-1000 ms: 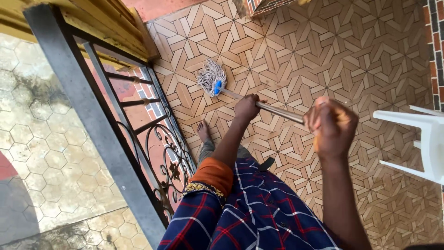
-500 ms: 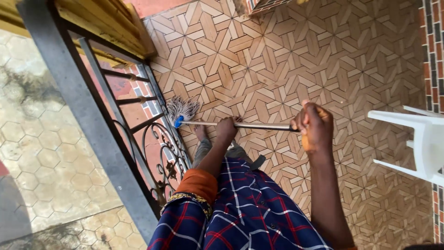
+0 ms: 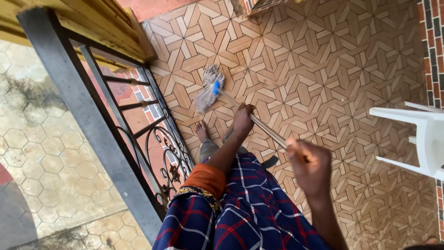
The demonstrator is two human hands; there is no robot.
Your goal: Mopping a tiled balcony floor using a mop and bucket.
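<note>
Bright, even daylight with soft shadows and no glare; the mop head [image 3: 209,89] and right hand [image 3: 309,166] are motion-blurred.

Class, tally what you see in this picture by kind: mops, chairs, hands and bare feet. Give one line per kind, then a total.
Mop: 1
White plastic chair: 1
Hands: 2, left hand and right hand, both gripping the mop handle
Bare foot: 1
Total: 5

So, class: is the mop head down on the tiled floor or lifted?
Cannot tell for sure: the mop head is blurred over the tiled floor, its strands splayed.
</note>
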